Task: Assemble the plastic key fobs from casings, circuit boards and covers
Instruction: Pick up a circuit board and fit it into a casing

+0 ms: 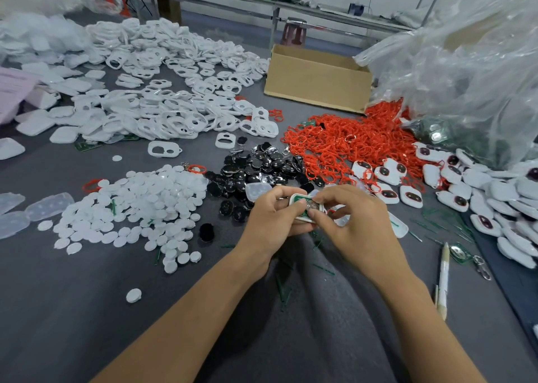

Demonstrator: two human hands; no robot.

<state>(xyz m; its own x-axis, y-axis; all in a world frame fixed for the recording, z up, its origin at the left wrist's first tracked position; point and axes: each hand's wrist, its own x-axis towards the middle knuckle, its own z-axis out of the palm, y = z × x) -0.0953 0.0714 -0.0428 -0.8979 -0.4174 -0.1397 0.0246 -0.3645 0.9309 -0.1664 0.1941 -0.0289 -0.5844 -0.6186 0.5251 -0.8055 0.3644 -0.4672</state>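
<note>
My left hand (272, 216) grips a white fob casing with a green circuit board (300, 200) lying in it. My right hand (349, 216) pinches a small clear piece against the board's right end. White ring-shaped casing fronts (163, 114) lie heaped at the back left. White round covers (145, 205) are piled to the left of my hands. Black glossy buttons (256, 170) sit just beyond my hands. Red loops (349, 141) are heaped at the centre right. Finished white fobs (480, 190) lie at the right.
An open cardboard box (317, 77) stands at the back centre. Large clear plastic bags (465, 71) fill the right back, one holding green boards. A pen-like tool (443, 278) and a loose board with a clip (465, 256) lie at the right front. Clear trays (35, 211) lie at the far left.
</note>
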